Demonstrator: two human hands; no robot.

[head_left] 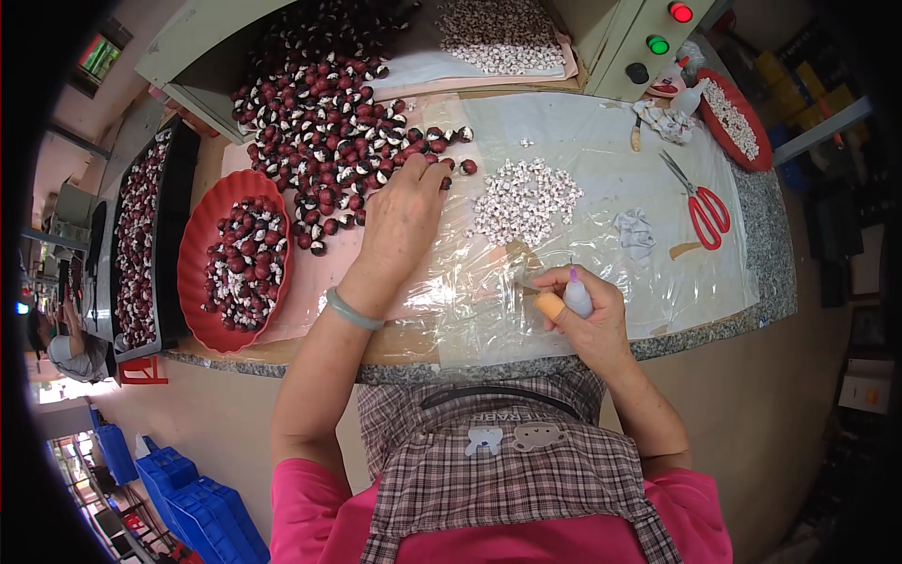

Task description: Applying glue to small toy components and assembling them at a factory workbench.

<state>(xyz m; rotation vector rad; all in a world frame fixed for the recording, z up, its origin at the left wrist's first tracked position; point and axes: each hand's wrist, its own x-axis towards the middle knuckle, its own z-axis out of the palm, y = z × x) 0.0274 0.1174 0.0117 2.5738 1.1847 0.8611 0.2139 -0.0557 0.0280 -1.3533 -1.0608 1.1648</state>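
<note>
My left hand (pixel 404 218), with a pale green bangle on its wrist, reaches to the right edge of a large pile of small dark red balls (pixel 324 141) with white and black parts. Its fingers are bent together at a dark red ball (pixel 445 183); the grip is partly hidden. My right hand (pixel 590 315) holds a squeeze bottle (pixel 577 297) with a purple neck and thin needle tip. An orange finger cover sits on its thumb, and a thin blade-like tool (pixel 526 288) shows at its fingertips. Between the hands and farther off lies a heap of small white pieces (pixel 528 202).
A red scalloped tray (pixel 193 282) of balls and white bits stands left, beside a black crate (pixel 174 310). Red-handled scissors (pixel 707 216), crumpled tissue (pixel 635 233) and a red tray (pixel 759 150) lie right. A lit cabinet (pixel 615 66) stands behind. A co-worker (pixel 77 350) sits far left.
</note>
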